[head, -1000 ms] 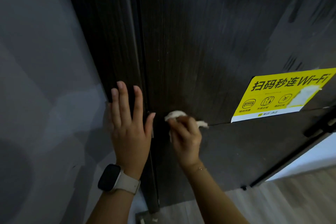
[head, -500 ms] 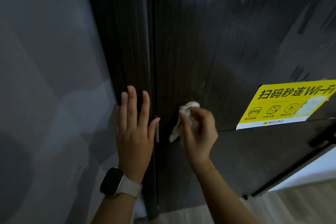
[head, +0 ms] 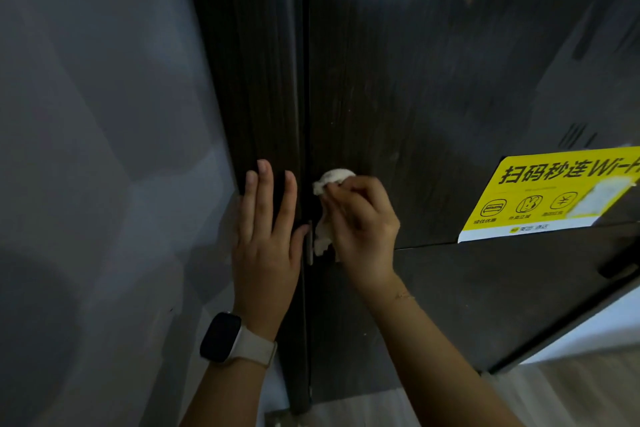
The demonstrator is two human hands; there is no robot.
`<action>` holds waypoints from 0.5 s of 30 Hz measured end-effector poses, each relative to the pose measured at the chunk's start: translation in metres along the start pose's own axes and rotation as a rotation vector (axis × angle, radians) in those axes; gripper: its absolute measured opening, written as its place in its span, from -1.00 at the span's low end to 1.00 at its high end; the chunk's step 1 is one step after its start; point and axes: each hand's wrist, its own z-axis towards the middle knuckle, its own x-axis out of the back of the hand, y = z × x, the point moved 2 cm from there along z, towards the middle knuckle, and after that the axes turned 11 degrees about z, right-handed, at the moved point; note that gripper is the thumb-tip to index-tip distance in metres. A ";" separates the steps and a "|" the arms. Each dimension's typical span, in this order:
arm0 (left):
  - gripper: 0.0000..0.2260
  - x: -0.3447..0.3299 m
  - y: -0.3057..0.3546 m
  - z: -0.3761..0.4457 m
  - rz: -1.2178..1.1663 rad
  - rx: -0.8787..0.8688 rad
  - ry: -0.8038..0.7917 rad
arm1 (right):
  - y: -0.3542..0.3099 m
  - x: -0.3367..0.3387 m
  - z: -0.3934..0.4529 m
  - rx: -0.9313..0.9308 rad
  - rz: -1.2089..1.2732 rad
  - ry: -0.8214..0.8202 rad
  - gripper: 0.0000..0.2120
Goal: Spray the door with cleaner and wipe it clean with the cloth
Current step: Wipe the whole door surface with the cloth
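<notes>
A dark wood-grain door (head: 433, 80) fills the middle and right of the head view. My right hand (head: 360, 222) grips a small crumpled white cloth (head: 332, 180) and holds it against the door close to its hinge-side edge. My left hand (head: 266, 236) lies flat with straight fingers on the dark door frame (head: 256, 80), just left of the cloth, and a smartwatch sits on its wrist. No spray bottle is in view.
A yellow Wi-Fi sticker (head: 554, 194) is stuck on the door at the right. A grey wall (head: 97, 149) runs along the left. A black door handle (head: 620, 269) juts out at the far right. Pale floor (head: 571, 392) shows at the bottom right.
My right hand has carried the cloth up and back toward the door's left edge. The left hand stays flat on the frame. The camera view has shifted slightly.
</notes>
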 end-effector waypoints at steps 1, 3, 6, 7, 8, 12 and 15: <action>-0.26 -0.001 0.000 0.000 -0.001 0.001 0.002 | 0.005 -0.001 -0.010 0.008 -0.010 -0.030 -0.90; -0.30 -0.002 0.000 -0.001 -0.007 -0.003 0.001 | 0.017 -0.001 -0.037 -0.020 -0.024 -0.110 -0.92; -0.32 -0.002 0.001 0.001 -0.013 0.012 -0.011 | 0.029 0.000 -0.062 -0.086 -0.047 -0.241 -0.94; -0.32 -0.001 0.002 0.001 -0.019 0.019 -0.016 | 0.030 0.002 -0.062 -0.090 -0.076 -0.284 -0.94; -0.33 -0.001 0.003 0.000 -0.025 0.026 -0.016 | 0.029 0.005 -0.058 -0.076 -0.107 -0.307 -0.94; -0.26 -0.001 0.004 -0.002 -0.018 0.044 -0.022 | 0.014 0.037 0.002 -0.079 -0.128 -0.053 -0.88; -0.23 -0.002 0.007 -0.001 -0.021 0.053 -0.036 | 0.002 0.065 0.061 -0.078 -0.091 0.191 -0.91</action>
